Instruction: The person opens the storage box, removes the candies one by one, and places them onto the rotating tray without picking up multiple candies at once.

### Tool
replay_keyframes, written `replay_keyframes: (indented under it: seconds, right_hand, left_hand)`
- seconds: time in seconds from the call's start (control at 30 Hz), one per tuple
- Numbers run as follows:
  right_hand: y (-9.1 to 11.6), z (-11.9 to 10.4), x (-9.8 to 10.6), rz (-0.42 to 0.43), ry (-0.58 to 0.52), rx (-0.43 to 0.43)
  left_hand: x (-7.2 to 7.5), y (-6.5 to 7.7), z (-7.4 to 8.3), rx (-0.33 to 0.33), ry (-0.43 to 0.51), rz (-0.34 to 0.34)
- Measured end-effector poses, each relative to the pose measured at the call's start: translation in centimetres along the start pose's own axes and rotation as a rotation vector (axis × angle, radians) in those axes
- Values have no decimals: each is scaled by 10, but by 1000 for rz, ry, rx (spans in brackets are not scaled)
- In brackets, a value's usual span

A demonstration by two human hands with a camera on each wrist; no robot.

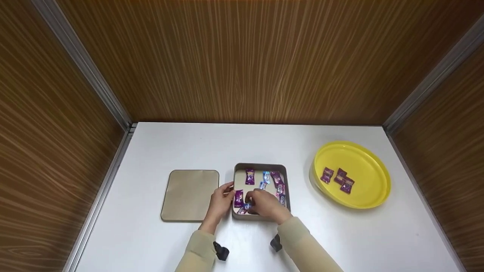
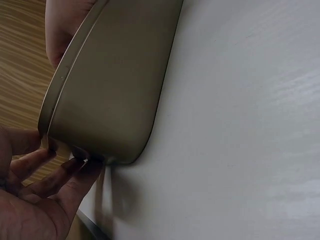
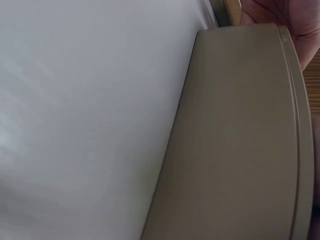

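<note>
A square gold-brown tin (image 1: 247,217) stands lidless in the middle of the table, with several wrapped candies inside. Purple ones include a candy (image 1: 250,176) near the back and another purple candy (image 1: 239,198) by the left wall; a light blue candy (image 1: 266,177) lies farther right. My left hand (image 1: 220,203) rests its fingertips on the tin's left side; in the left wrist view, its fingers (image 2: 77,185) reach out to the metal wall. My right hand (image 1: 266,204) dips inside near the front, fingers bent down among the candies. Its fingertips are hidden, so I cannot tell whether they pinch one.
A flat gold-brown lid (image 1: 190,194) lies left of the tin, partly behind my left hand. To the right is a round yellow tray (image 1: 372,181) holding 3 purple candies (image 1: 327,175). Wood-patterned panels (image 1: 242,68) enclose the white table (image 1: 181,145) at the back and sides.
</note>
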State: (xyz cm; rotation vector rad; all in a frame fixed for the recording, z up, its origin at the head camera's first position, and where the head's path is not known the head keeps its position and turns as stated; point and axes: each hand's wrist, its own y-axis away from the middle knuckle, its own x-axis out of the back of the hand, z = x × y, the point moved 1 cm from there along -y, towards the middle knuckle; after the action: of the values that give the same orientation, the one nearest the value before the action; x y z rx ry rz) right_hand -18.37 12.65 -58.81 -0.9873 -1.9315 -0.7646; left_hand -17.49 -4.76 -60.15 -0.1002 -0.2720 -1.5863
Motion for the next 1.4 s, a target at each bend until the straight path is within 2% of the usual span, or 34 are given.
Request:
replay_keyframes:
  seconds: [0.5,0.77,1.0,1.4]
  right_hand:
    - [1,0,1,-5,16,-61]
    - [1,2,1,-12,33,-24]
    - [2,3,1,-4,14,3]
    - [6,5,5,31,-64,38]
  left_hand:
    - [1,-1,0,19,6,-5]
    - [1,0,1,3,20,-7]
    - [0,-1,2,16,20,-12]
    - [1,-1,2,31,29,-21]
